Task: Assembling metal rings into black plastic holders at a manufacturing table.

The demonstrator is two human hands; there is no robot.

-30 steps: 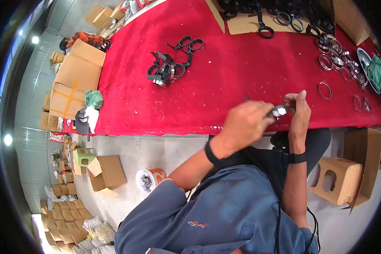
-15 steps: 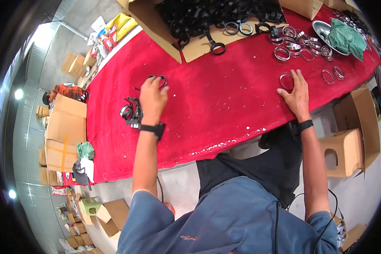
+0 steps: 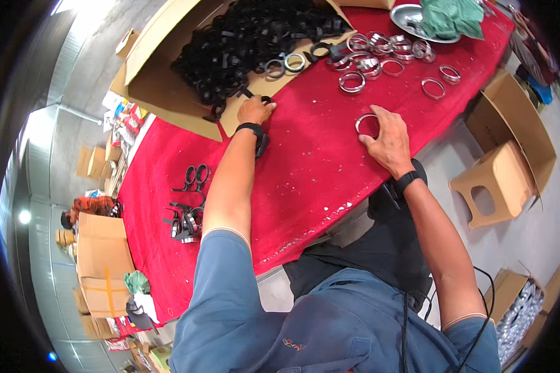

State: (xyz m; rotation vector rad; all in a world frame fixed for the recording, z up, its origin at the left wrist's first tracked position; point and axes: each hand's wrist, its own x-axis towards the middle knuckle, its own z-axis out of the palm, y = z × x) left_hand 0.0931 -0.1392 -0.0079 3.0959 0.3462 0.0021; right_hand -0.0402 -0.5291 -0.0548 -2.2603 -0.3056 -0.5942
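My left hand (image 3: 256, 110) is closed on a black ring (image 3: 266, 99) at the front flap of the large box; the fingers partly hide it. On the red cloth, my right hand (image 3: 389, 138) has thumb and fingertips at either side of a shiny metal ring (image 3: 358, 122). Left of my left forearm lie two black rings (image 3: 201, 174) side by side, and nearer me a small cluster of black rings with metal in them (image 3: 185, 222). Beyond my right hand, several loose metal rings (image 3: 368, 67) sit in a pile.
A large cardboard box (image 3: 158, 87) full of black rings (image 3: 249, 46) stands on the far side of the red-covered table (image 3: 305, 168). A metal dish (image 3: 404, 15) with a green cloth (image 3: 452, 17) is far right. A tan stool (image 3: 493, 186) stands beside the table; a person (image 3: 93, 207) is at far left.
My left hand has left the two black rings on the cloth and reached forward right to the box flap, closing on another. My right hand stays at its metal ring. The view has turned.
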